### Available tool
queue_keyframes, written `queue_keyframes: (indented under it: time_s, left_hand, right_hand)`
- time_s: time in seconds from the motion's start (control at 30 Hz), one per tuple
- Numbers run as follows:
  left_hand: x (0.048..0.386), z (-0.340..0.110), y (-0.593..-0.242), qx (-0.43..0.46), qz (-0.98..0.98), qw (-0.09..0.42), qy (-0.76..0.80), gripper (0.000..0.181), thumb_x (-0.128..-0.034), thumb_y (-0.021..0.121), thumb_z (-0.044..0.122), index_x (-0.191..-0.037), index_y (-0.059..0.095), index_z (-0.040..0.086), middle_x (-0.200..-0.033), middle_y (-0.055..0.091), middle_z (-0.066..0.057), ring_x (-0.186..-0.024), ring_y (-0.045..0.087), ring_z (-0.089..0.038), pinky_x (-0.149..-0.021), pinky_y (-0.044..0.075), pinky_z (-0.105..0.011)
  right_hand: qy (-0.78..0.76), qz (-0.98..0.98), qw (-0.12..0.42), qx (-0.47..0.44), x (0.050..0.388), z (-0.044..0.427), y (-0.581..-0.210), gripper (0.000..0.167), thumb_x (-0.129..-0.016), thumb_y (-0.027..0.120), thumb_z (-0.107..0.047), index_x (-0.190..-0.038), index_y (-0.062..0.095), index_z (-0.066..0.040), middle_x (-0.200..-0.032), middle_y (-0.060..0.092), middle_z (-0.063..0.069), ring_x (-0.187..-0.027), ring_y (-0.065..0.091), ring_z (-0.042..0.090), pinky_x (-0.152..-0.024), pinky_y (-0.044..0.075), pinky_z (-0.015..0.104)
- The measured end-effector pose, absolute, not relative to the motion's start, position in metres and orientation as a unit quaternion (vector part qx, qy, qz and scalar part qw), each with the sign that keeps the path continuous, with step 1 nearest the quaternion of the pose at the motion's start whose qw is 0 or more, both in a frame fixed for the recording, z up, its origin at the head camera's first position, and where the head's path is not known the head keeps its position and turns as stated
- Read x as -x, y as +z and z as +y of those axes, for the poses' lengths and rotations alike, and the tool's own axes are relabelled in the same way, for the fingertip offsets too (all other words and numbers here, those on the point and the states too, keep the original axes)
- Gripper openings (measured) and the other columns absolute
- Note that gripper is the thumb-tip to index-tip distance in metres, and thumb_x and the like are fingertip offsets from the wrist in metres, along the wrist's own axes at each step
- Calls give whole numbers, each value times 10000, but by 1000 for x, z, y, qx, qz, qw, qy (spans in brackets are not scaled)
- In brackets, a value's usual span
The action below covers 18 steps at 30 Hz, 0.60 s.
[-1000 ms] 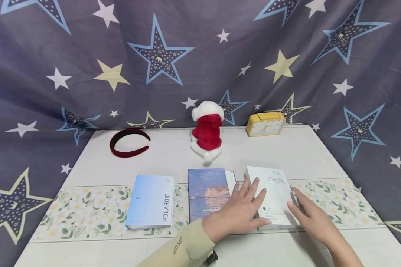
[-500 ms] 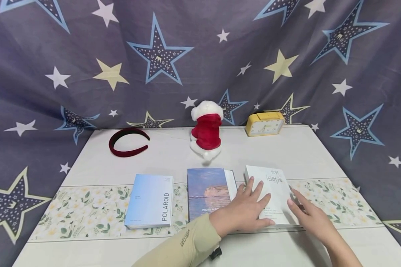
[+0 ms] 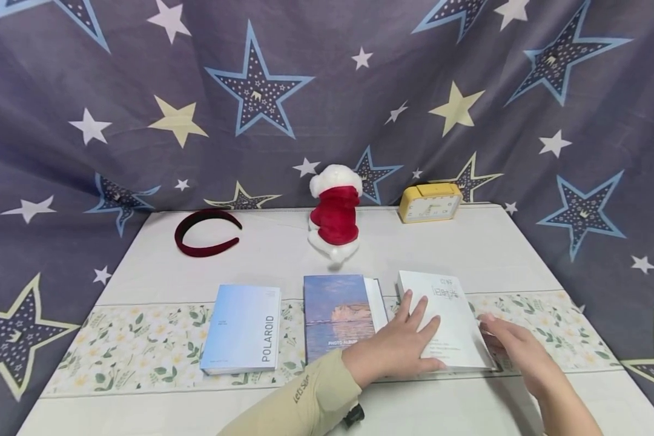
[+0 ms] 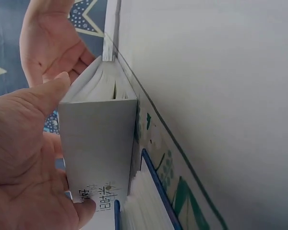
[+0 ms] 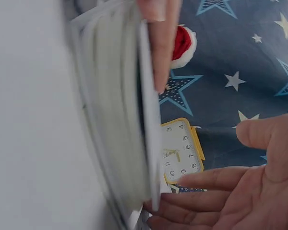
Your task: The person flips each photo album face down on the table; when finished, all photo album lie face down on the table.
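Note:
A thick white album (image 3: 452, 318) with printed lettering lies on the floral band at the right. My left hand (image 3: 398, 348) rests on its front cover with the fingers spread. At the album's right edge is my right hand (image 3: 523, 354); in the right wrist view its fingers (image 5: 206, 201) reach along the cover edge, thumb held apart. The page edges (image 5: 117, 110) show there between the covers. Just left of the white album lies a painted-cover photo album (image 3: 335, 309), partly hidden by my left forearm. A light-blue POLAROID album (image 3: 240, 327) lies farther left.
Along the back of the white table (image 3: 272, 248) are a dark red headband (image 3: 196, 245), a plush toy (image 3: 335, 215) in red clothing and a yellow alarm clock (image 3: 430, 204). Behind them hangs a star-patterned curtain (image 3: 300, 36).
My left hand has shifted right, farther onto the white cover. The right hand has turned slightly, its thumb moving off the album's right edge. Albums and other objects stay in place.

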State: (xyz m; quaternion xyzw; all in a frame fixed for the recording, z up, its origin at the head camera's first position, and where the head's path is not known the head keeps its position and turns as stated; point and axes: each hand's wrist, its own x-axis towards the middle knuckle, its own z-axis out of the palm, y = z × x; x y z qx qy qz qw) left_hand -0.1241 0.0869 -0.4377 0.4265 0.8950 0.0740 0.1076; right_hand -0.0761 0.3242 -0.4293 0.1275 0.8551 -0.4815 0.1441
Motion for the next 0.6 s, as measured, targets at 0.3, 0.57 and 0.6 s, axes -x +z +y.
queue_keyframes:
  time_s: [0.3, 0.57, 0.6]
  left_hand:
    - [124, 86, -437, -416, 893, 142, 97, 790, -942, 437, 636, -1566, 231, 197, -1630, -24, -131, -1465, -133, -351, -1109, 314, -356]
    - [124, 85, -437, -421, 888, 151, 104, 800, -950, 415, 633, -1574, 190, 186, -1629, -51, -126, -1461, -158, -345, -1130, 271, -358]
    - [124, 85, -437, -422, 888, 151, 104, 801, -949, 413, 634, -1574, 188, 185, -1629, -53, -125, -1461, -159, -345, -1126, 280, -360]
  right_hand:
    - [-547, 808, 155, -157, 78, 330, -431, 888, -1009, 273, -587, -1473, 172, 163, -1508, 240, 358, -1257, 498, 337, -989, 456, 333]
    - [-561, 794, 146, -187, 80, 327, -434, 873, -1015, 294, -560, -1512, 26, 106, -1491, 278, 336, -1143, 486, 184, -908, 435, 233]
    - [-564, 791, 146, -187, 80, 327, -434, 849, -1028, 303, -528, -1514, -2, 98, -1510, 254, 324, -1122, 490, 151, -904, 438, 225]
